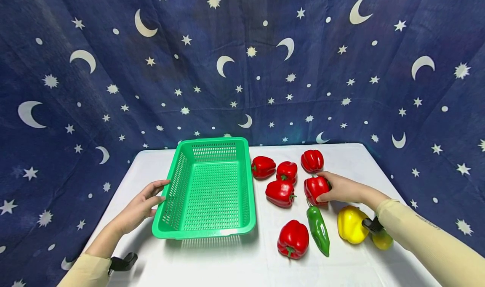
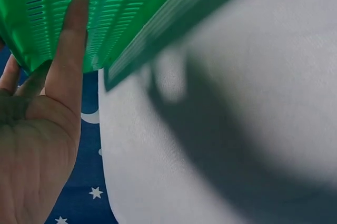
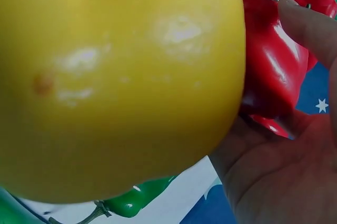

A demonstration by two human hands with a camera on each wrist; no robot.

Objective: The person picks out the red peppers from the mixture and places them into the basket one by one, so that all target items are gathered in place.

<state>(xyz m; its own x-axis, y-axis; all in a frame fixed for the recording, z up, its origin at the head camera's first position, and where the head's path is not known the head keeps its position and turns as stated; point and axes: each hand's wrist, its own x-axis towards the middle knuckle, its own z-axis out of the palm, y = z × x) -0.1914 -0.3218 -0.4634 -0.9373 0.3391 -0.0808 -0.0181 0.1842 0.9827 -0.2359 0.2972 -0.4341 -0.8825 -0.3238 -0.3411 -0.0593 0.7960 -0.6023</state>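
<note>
1. The right hand [image 1: 342,189] pinches a red pepper [image 1: 313,189], right of the green basket [image 1: 204,233]; thumb and fingers should oppose across its body.
2. Any lift should clear the far red pepper [image 1: 312,160] and nearer green chili [image 1: 318,231].
3. The left hand [image 1: 139,206], fingers extended, touches the basket's left side; light pressure suffices.

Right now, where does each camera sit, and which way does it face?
Head: worn on the head, facing forward and down at the slotted green plastic basket; left hand, right hand, cream-sleeved forearms show.
Left wrist: worn there, facing the basket's side; left hand shows.
Right wrist: worn there, facing a rounded yellow object; right hand shows, gripping a glossy red bell pepper.
Head and left wrist share the basket.
</note>
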